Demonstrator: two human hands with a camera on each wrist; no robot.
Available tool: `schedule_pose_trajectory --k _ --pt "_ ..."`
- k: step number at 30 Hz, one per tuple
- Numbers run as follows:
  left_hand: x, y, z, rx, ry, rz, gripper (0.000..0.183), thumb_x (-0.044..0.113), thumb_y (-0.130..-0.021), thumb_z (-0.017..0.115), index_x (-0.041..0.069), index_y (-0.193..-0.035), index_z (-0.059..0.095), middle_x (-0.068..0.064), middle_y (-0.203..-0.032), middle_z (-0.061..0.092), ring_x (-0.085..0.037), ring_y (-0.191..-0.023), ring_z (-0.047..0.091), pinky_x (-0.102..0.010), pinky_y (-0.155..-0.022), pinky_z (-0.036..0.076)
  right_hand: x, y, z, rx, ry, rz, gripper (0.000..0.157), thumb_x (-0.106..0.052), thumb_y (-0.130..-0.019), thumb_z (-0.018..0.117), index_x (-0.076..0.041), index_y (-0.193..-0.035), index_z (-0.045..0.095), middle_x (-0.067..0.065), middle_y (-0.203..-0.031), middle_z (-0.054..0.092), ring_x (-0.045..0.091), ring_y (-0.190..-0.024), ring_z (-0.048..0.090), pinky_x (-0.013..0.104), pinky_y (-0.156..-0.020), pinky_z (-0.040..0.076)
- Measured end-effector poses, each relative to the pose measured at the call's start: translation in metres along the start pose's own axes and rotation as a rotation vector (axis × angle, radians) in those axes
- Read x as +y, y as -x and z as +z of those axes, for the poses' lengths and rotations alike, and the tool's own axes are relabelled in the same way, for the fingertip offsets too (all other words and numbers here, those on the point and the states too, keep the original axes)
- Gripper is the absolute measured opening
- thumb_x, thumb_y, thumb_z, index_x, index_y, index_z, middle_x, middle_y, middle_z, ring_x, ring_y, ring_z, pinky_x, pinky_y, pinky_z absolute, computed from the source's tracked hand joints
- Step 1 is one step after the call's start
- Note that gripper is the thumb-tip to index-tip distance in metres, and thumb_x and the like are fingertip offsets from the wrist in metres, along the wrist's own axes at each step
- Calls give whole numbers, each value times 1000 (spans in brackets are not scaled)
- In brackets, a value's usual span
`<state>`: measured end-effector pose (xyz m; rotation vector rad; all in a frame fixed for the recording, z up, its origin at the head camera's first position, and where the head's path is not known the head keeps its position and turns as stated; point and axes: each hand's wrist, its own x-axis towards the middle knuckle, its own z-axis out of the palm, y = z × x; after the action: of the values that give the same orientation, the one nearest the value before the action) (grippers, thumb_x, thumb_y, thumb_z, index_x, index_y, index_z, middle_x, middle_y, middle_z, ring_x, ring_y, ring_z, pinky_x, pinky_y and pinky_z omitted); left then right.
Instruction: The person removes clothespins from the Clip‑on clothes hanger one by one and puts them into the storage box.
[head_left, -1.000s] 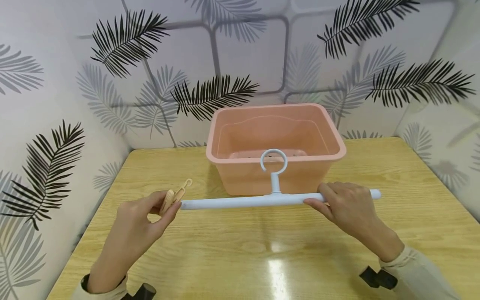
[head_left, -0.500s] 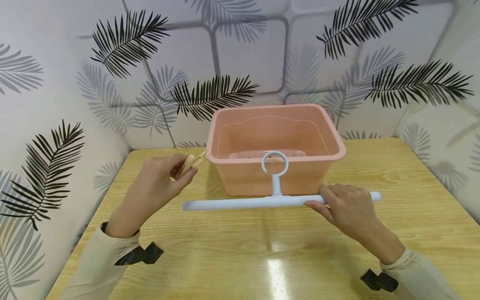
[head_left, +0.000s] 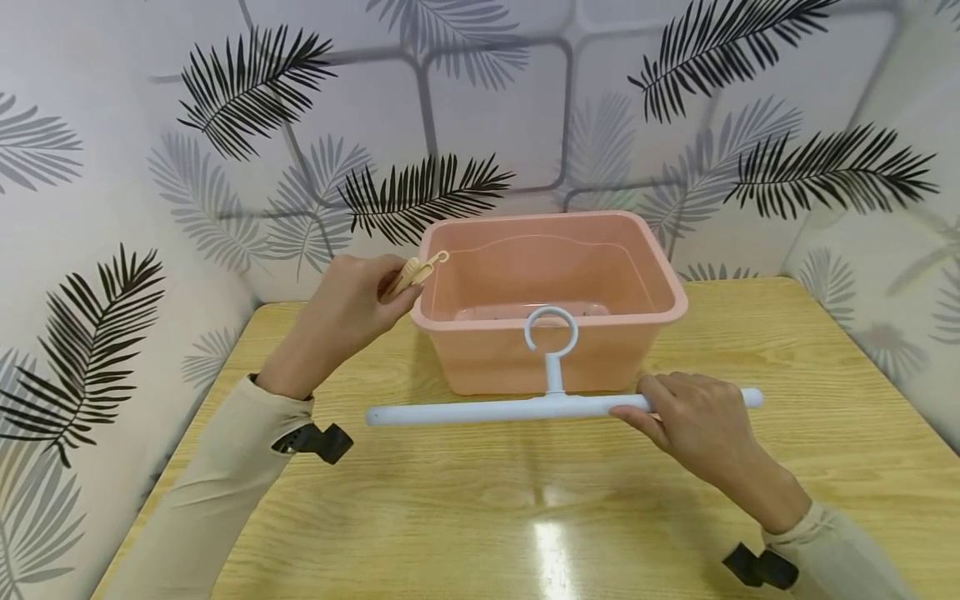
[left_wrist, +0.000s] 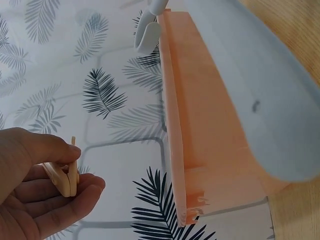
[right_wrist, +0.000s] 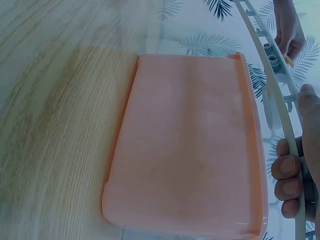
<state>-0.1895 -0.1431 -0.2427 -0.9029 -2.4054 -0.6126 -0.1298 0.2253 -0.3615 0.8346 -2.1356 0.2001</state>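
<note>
In the head view my left hand [head_left: 341, 308] pinches a beige clothespin [head_left: 423, 273] with a small hook at its end. The clothespin is over the left rim of a pink plastic tub [head_left: 487, 358] in this view. My right hand [head_left: 693, 417] grips the right part of a pale blue hanger bar [head_left: 457, 412], held level in front of the tub. An open ring hook [head_left: 551, 330] rises from the bar's middle. In the left wrist view the clothespin [left_wrist: 71, 180] lies between thumb and fingers. The right wrist view shows fingers [right_wrist: 287, 187] curled round the bar.
The tub stands on a yellow wood-grain table [head_left: 420, 492], close to the back wall [head_left: 495, 117] with its leaf pattern. Small dark bits show on the tub's floor. Side walls border the table left and right. Both wrists carry black camera mounts.
My left hand has moved from the hanger's left end up and away to the tub's left rim, still holding the clothespin. My right hand and the hanger have hardly moved.
</note>
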Motion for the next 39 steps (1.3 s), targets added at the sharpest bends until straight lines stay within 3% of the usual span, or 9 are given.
schedule_pose_trajectory --k 10,20,39 --pt "-10 -22 10 -63 -2 -61 36 7 -88 65 9 -62 40 2 -57 30 -12 -51 31 -26 -50 25 1 2 0 -2 0 1 58 -63 -97 31 -14 -68 41 -10 -52 29 5 -42 22 20 -41 12" --pt "-19 -45 22 -110 -49 -78 33 9 -90 62 10 -64 42 1 -56 32 -14 -52 33 -28 -51 28 -1 2 0 -15 -5 9 58 -62 -98 31 -14 -68 42 -9 -51 31 5 -42 24 20 -40 14" --pt "-44 -75 53 -218 -94 -161 21 9 -89 60 4 -70 53 -1 -58 39 -16 -54 39 -27 -52 30 1 4 -4 -18 0 6 56 -61 -98 33 -14 -69 42 -9 -51 31 5 -42 24 21 -40 14"
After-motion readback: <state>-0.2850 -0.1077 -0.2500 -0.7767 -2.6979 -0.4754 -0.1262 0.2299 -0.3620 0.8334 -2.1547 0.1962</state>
